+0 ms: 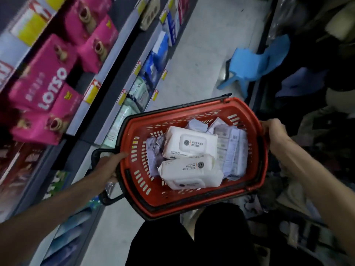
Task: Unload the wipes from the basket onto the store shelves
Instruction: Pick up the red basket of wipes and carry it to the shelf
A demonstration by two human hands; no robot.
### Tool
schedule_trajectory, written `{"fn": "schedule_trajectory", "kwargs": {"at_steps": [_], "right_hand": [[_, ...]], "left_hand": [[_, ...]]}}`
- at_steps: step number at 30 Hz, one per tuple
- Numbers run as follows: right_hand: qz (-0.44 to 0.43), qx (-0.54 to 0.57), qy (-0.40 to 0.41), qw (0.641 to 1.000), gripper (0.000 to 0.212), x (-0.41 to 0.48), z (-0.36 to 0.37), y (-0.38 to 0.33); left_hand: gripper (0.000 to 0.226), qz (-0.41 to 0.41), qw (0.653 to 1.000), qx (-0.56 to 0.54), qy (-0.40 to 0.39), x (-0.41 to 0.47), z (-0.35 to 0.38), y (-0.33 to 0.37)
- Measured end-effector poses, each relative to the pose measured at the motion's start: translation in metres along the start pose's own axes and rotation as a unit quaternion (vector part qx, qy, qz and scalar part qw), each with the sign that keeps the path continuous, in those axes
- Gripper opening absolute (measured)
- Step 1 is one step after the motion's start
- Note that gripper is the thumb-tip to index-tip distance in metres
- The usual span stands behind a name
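Red basket (194,198) gripped at both ends: left hand (107,166) clenched on left rim, right hand (273,131) on right rim. Contents between hands: white wipes packs (189,160), lavender packs (153,156). Store shelves (107,89) left.

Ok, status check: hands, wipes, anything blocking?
Left hand and right hand each grip the red basket. White wipes packs all inside, none shelved. Blue stool ahead in the aisle.

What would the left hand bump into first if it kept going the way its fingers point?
The left hand points right, its fingertips already at the red basket wall. Going on, it would probably press that slotted wall first; the white wipes packs lie behind it.
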State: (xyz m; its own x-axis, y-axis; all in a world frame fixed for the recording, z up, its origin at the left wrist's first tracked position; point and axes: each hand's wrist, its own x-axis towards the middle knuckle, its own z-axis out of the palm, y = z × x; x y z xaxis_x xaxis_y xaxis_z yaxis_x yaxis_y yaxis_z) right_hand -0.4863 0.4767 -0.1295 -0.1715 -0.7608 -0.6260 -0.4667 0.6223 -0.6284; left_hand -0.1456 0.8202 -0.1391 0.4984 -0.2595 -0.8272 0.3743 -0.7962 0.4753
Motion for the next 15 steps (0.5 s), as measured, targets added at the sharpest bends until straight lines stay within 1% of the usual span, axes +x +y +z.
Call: {"fn": "schedule_trajectory", "kwargs": {"at_steps": [3,6,11,13,15], "right_hand": [[-0.012,-0.007,0.009,1.0,0.005,0.03,-0.002,-0.058],[-0.013,-0.011,0.013,1.0,0.013,0.083,-0.003,-0.109],[-0.015,0.004,-0.013,1.0,0.024,0.188,0.008,-0.196],[-0.024,-0.001,-0.029,0.999,0.022,0.227,0.015,-0.235],[-0.03,-0.008,-0.048,0.998,0.011,0.26,0.023,-0.274]], "left_hand": [[0.028,0.0,1.0,-0.001,-0.004,0.015,0.024,0.071],[0.029,-0.001,1.0,0.001,0.003,0.031,0.048,0.138],[0.031,-0.005,1.0,0.006,0.028,0.063,0.094,0.244],[0.033,-0.01,0.999,0.003,0.044,0.076,0.112,0.282],[0.035,-0.014,0.998,-0.012,0.06,0.089,0.126,0.317]]}}
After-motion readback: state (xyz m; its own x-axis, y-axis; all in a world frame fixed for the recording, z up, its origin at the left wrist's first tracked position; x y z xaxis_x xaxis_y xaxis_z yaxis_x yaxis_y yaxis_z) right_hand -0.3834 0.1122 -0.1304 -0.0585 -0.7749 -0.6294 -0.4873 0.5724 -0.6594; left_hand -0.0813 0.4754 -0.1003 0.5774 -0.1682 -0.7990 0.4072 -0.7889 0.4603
